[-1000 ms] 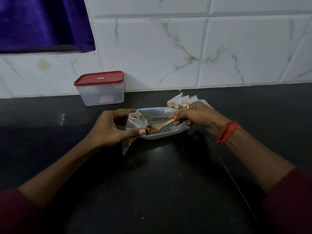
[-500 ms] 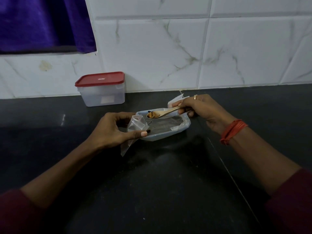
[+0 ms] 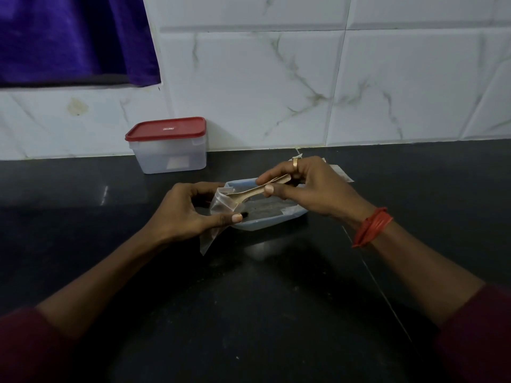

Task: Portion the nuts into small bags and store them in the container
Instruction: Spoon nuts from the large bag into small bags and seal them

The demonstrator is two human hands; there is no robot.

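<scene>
Two hands meet over the black desk (image 3: 249, 299). My left hand (image 3: 188, 214) pinches the small bag (image 3: 221, 203) so that its mouth gapes. My right hand (image 3: 312, 189) pinches the wooden spoon (image 3: 257, 190), its bowl tipped into the bag, to drop nuts in, I think. The pale tray (image 3: 276, 221) below catches spills; one dark bit (image 3: 244, 215) lies there. The container (image 3: 171, 158) sits by the wall, red lid (image 3: 166, 129) on; I cannot tell what is inside.

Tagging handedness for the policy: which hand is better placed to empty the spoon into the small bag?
Right. The right hand pinches the light wooden spoon, whose bowl sits at the mouth of the small clear plastic bag. The left hand is occupied holding that bag open.
</scene>
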